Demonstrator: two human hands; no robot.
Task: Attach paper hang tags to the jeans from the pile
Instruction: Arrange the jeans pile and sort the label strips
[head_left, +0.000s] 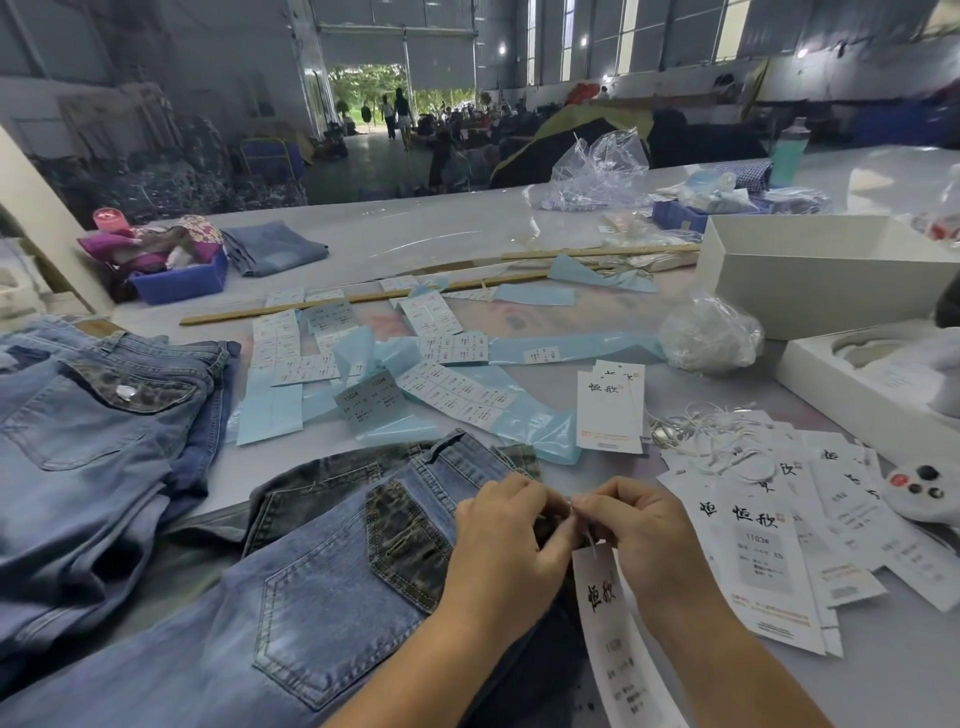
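A pair of blue jeans lies back side up in front of me, waistband toward the table's middle. My left hand and my right hand meet at the waistband's right end, fingers curled, pinching a thin white string between them. A white paper hang tag with black characters dangles from that string below my hands. The exact spot where the string meets the denim is hidden by my fingers. A pile of folded jeans lies at the left.
Loose hang tags and white strings spread at the right, beside a small white device with buttons. Label sheets on blue backing, wooden sticks, white boxes, a blue bin and plastic bags fill the table beyond.
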